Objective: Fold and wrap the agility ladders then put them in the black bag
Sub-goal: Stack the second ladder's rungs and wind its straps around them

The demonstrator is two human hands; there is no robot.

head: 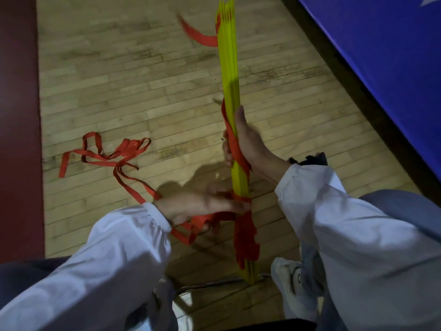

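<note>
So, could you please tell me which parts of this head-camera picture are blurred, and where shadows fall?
Head view: the left hand and the red strap end near the top are motion-blurred; the right hand gripping the yellow rungs is sharp; light is dim, with a shadow on the wooden floor; boards bow from wide-angle distortion.

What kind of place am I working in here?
Probably a sports hall or gym: a hardwood strip floor with a dark red border, a blue panel at the edge, and the yellow agility ladder.

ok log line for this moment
step: wrapping | right hand: grips bundle of yellow plastic ladder rungs | left hand: on red fabric strap at bundle's lower end, grip blurred
</note>
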